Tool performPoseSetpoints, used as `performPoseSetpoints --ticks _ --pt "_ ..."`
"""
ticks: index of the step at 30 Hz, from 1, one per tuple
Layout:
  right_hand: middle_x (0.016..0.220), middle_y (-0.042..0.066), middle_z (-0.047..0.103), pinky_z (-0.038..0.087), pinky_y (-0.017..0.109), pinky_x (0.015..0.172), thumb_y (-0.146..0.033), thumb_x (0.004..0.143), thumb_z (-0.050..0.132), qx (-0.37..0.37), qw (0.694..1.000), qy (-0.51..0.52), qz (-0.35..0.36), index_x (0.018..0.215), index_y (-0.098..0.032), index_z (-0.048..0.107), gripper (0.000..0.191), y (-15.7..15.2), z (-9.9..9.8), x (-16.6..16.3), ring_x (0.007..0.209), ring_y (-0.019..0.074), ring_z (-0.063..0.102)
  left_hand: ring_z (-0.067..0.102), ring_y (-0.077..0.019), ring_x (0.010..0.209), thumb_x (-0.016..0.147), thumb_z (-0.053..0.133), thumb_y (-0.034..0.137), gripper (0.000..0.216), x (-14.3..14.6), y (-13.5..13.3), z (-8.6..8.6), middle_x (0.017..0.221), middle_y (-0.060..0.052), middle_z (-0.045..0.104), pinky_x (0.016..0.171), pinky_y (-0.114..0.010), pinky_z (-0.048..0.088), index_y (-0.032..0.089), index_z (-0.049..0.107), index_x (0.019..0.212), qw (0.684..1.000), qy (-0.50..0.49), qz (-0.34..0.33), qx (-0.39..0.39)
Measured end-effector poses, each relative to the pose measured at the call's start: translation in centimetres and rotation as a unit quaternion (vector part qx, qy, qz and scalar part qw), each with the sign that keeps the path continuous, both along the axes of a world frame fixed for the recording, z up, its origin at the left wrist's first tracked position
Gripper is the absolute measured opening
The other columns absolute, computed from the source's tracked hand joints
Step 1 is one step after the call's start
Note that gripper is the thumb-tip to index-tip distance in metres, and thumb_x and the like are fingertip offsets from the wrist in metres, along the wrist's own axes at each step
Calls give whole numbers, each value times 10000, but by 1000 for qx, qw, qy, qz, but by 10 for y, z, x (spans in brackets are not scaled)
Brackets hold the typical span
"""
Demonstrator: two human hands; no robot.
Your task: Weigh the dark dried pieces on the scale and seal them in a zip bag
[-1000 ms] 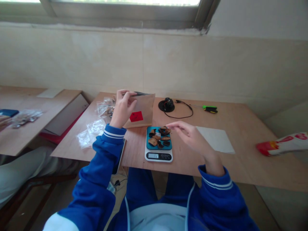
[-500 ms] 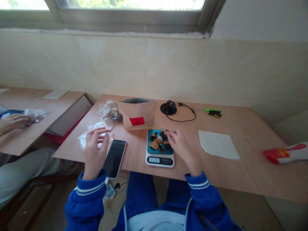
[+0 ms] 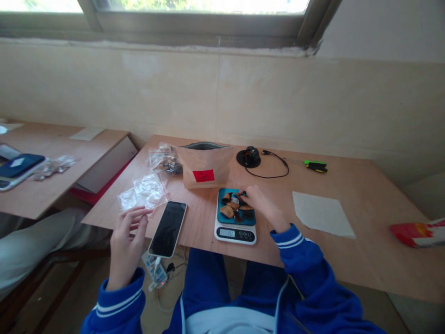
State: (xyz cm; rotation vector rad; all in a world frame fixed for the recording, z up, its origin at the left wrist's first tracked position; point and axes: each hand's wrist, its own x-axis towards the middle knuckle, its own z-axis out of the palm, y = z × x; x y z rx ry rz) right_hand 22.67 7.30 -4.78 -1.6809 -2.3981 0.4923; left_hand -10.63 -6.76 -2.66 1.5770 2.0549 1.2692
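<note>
A white kitchen scale (image 3: 236,235) with a blue-green top stands near the table's front edge, its display showing what looks like 155. Several dried brown slices (image 3: 227,212), pale and dark-edged, lie on it. My right hand (image 3: 259,202) reaches over the far right part of the scale, fingers closed on a dried slice there; the fingertips partly hide it. My left hand (image 3: 128,232) hovers left of a black-screened phone (image 3: 168,228), fingers apart and loosely bent, holding nothing. Behind the scale stands an open brown paper pouch (image 3: 208,166) with a red label.
Clear plastic bags (image 3: 144,191) and a filled bag (image 3: 165,160) lie left. A black round device (image 3: 248,157) with a cable, a green-and-black tool (image 3: 315,166), white paper (image 3: 323,214) and a red-white packet (image 3: 417,233) lie right. At the left table, another person's leg (image 3: 41,250) shows.
My right hand's fingers have closed down among the slices, and the display has dropped from about 172 to 155. My left hand has moved down and left. The other person's hand has left view.
</note>
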Motion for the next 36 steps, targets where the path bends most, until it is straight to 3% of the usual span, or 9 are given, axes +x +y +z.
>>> performPoseSetpoints --ticks 8,13,18,21,27,31,36 --pt "795 98 734 404 270 595 -256 919 516 0 995 96 -9 805 -160 737 267 -5 0 1 659 189 639 630 -156 815 894 512 445 282 1 0 -2 1125 -49 584 672 -278 522 204 650 944 1000 -9 -6 -2" --pt "834 71 727 450 261 650 -258 895 523 -20 984 177 -16 943 -157 720 226 2 -5 10 721 178 644 626 -156 826 896 522 435 270 -3 -3 -6 1121 -42 581 699 -288 515 206 650 961 1000 -13 -9 -2" --pt "1032 127 678 487 332 817 -104 839 441 91 974 202 -49 1045 -123 706 336 38 -22 39 895 193 626 624 -161 840 896 530 431 260 -6 -4 -8 1124 -38 579 733 -301 512 216 650 979 1000 -18 -8 5" --pt "1039 108 688 489 331 879 -13 755 442 46 980 191 6 973 -141 733 386 57 -37 44 936 180 634 624 -166 849 896 531 432 256 -5 -3 -8 1119 -36 583 741 -304 513 220 648 977 1000 -23 -14 0" --pt "850 96 731 527 315 758 -84 711 628 -4 981 190 21 776 -138 744 143 66 -56 38 780 198 659 621 -167 850 899 530 425 248 -2 -7 -7 1114 -35 588 765 -314 511 220 649 969 1000 -27 -13 9" --pt "841 92 729 526 299 731 -62 699 616 4 978 209 -8 791 -129 728 160 66 -51 39 757 186 654 624 -172 860 896 532 427 249 -4 -9 -7 1126 -37 585 791 -324 515 223 654 969 1000 -22 -3 14" --pt "1027 116 705 531 291 799 -111 758 603 20 963 269 -19 1033 -106 673 283 59 -27 27 872 163 658 624 -173 859 896 527 424 249 -3 -8 -7 1121 -39 587 787 -317 520 223 652 971 1000 -15 -10 10"
